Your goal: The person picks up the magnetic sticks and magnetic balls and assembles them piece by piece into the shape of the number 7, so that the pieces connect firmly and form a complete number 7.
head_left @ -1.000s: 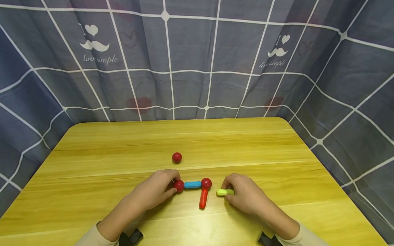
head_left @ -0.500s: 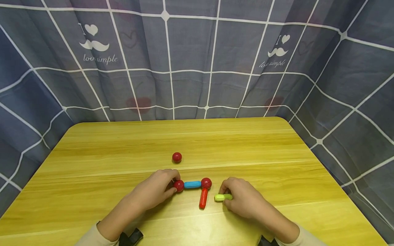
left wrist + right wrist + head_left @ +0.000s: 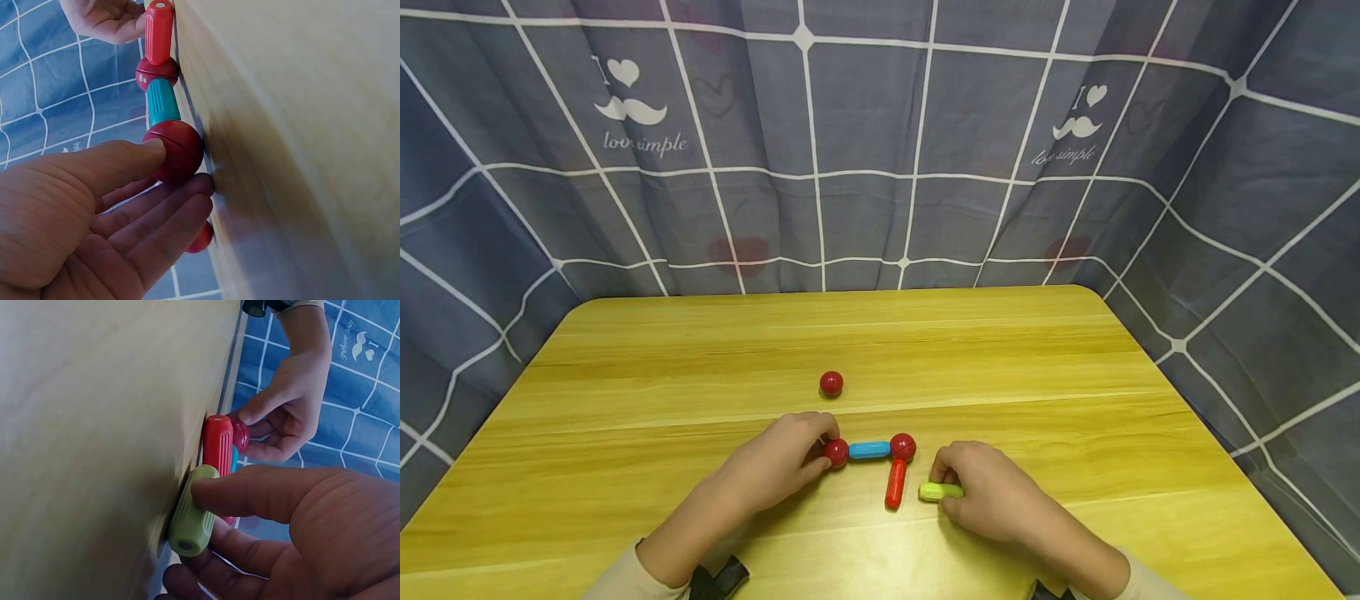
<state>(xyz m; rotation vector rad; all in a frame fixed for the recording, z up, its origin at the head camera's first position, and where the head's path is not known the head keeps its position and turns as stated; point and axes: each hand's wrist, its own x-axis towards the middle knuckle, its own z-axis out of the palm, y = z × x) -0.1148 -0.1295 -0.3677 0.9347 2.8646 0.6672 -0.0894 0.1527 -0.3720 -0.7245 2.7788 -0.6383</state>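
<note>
My left hand [image 3: 782, 458] pinches a red ball [image 3: 178, 150] between thumb and fingers at the left end of a joined chain. From that ball a blue rod [image 3: 869, 451] runs right to a second red ball [image 3: 902, 447]. A red rod [image 3: 895, 485] sticks out from the second ball toward the table's near side. Just right of the red rod, my right hand [image 3: 992, 492] pinches a yellow-green rod [image 3: 194, 511] with a round dark spot on its end. A small gap separates the two rods in the head view.
A loose red ball [image 3: 831, 383] lies on the wooden table [image 3: 700, 350] beyond the chain. A grey checked curtain [image 3: 865, 150] hangs behind the table and along both sides.
My right hand has moved nearer to me and slightly left with the yellow-green rod, coming alongside the red rod. My left hand and the chain have stayed in place.
</note>
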